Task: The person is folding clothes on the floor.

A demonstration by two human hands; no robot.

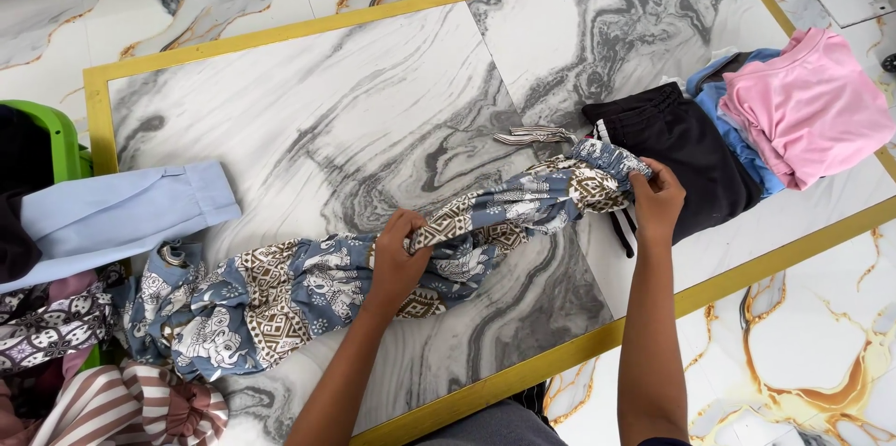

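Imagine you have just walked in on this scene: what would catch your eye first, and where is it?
First, the long blue-and-brown patterned garment stretched across the grey marble floor panel, gripped mid-length by the left hand and at its gathered end by the right hand. Next, the bright pink folded top at the right, on a stack beside a black folded garment.

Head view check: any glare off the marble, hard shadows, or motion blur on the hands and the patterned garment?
Head view: light is soft and even, no blown glare on the marble floor; only faint shadows under the patterned garment; left hand and right hand are sharp; the gold border lines bow slightly toward the edges.
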